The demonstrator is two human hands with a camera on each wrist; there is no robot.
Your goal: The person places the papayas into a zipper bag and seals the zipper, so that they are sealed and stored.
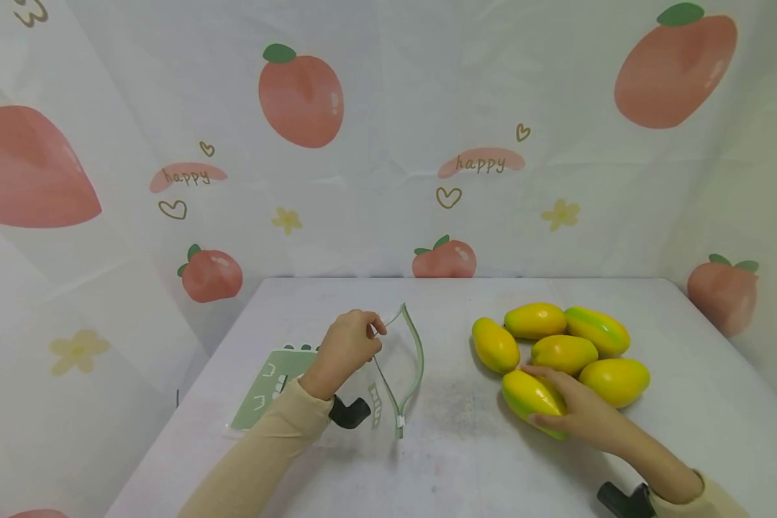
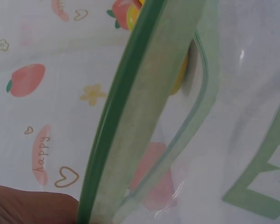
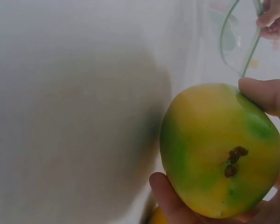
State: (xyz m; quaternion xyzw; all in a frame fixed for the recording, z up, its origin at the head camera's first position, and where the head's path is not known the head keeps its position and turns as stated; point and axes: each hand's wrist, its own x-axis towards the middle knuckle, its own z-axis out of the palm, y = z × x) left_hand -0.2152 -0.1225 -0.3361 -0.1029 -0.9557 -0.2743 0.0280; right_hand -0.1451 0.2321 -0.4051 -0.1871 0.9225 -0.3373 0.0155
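My left hand pinches the edge of a clear zip bag with a green-edged mouth, which gapes toward the right. In the left wrist view the bag's green zip strip runs up from the thumb, and the clear bag wall fills the right side. My right hand grips a yellow-green mango, thumb on the near side and fingers over the far side. In the right wrist view that mango shows its brown stem end, with a shadow on the table beside it.
Several more yellow mangoes lie close together on the right, among them a near-right one and a left one. A green printed panel lies under the left forearm. The white table meets a fruit-print cloth behind.
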